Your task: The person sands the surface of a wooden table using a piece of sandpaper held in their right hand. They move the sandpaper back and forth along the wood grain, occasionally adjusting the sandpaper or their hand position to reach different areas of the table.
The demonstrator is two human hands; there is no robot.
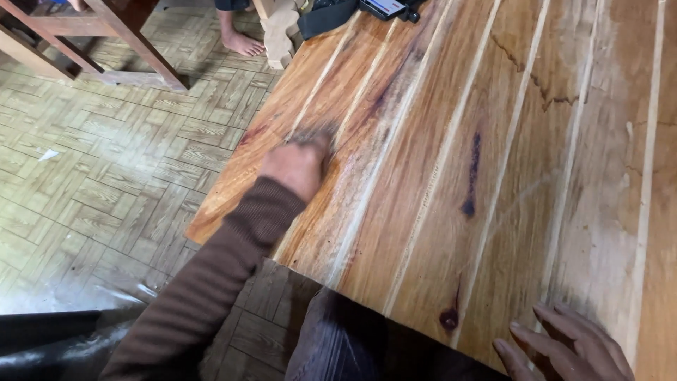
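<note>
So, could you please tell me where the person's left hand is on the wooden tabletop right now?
In the head view, the left hand rests on the glossy plank wooden tabletop near its left edge, blurred; the right hand lies flat at the near edge.

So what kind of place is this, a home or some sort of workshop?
Probably a woodworking shop. A large glossy plank tabletop is being rubbed by the left hand, a bare reddish wooden frame stands on the parquet-patterned floor, and a carved pale wood piece sits nearby.

Single head view, steeply down, close over wooden tabletop [493, 155]
</note>
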